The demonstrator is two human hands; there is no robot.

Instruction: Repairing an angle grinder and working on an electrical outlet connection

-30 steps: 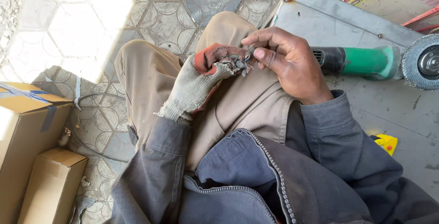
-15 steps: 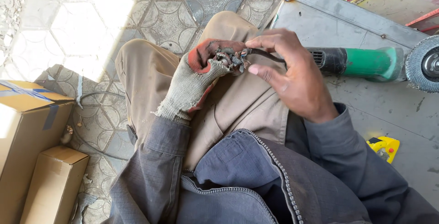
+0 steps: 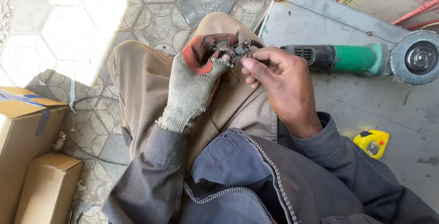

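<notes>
Over our knee, our gloved left hand cups a clump of small metal bits while our bare right hand pinches one between thumb and fingertips; we judge sorting underway, needing a careful pull.

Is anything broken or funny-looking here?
Yes: the left hand's knit glove is worn, with frayed, ragged red fingertips around the small metal parts it holds. The right hand is bare. The green angle grinder just lies on the metal sheet.
</notes>
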